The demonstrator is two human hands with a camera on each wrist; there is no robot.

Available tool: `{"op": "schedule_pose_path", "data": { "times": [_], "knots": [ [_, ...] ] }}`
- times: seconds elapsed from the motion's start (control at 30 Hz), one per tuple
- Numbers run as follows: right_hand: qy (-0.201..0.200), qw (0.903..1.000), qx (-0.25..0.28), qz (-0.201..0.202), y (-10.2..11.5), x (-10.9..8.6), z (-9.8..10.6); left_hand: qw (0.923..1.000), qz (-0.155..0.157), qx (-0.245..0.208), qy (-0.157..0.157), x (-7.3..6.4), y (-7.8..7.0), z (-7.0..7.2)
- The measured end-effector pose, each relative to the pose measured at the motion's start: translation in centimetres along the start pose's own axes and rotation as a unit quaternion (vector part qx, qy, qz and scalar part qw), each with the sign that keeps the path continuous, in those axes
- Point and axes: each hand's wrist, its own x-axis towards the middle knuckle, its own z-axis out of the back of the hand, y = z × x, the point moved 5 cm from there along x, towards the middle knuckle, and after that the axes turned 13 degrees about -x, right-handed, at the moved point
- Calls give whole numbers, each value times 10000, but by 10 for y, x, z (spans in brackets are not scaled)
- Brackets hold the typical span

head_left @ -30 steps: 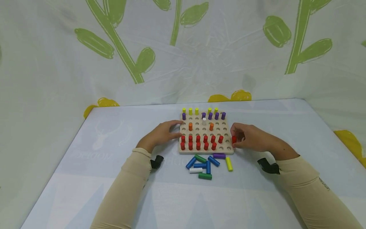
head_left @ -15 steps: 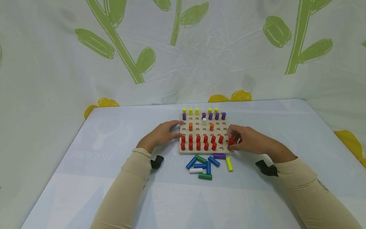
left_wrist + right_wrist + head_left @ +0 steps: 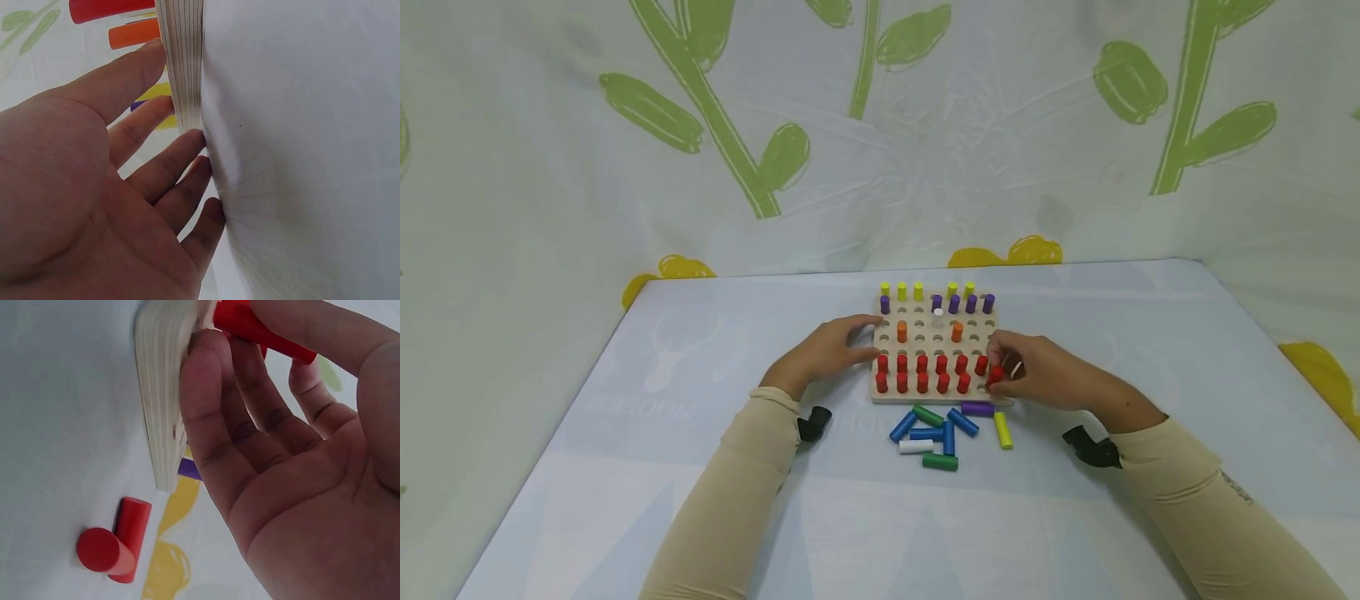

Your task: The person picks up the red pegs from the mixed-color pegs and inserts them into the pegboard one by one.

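A wooden pegboard [image 3: 940, 399] lies on the table with round pegs standing in its holes. Two front rows hold red pegs [image 3: 922, 383]. Farther back stand orange pegs [image 3: 902, 332], a white peg [image 3: 937, 317], purple pegs [image 3: 954, 305] and yellow pegs [image 3: 918, 291]. My right hand [image 3: 1047, 372] pinches a red peg [image 3: 262, 330] between thumb and fingers, over the right end of the front rows. At the board's left side, my left hand [image 3: 822, 350] rests with extended fingers; thumb and fingertips touch the layered wooden edge [image 3: 185, 69].
Several loose pegs lie before the board: blue [image 3: 927, 434], green [image 3: 940, 462], white [image 3: 916, 447], purple [image 3: 977, 409] and yellow [image 3: 1003, 431]. Two red pegs [image 3: 106, 550] are on the table near my right hand in the right wrist view. A patterned curtain [image 3: 985, 150] hangs behind.
My right hand has moved left with the red peg, from beside the board's right edge to over its front right holes. The left hand stays at the left edge.
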Motion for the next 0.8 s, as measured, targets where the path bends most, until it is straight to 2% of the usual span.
{"op": "schedule_pose_path", "data": {
  "times": [0.33, 0.8],
  "knots": [
    [-62, 10000, -52, 0, 6, 1, -2, 9999, 156, -13, -37, -3, -3, 0],
    [-68, 10000, -65, -18, 5, 2, -5, 9999, 161, -10, -24, -2, -3, 0]
  ]
}}
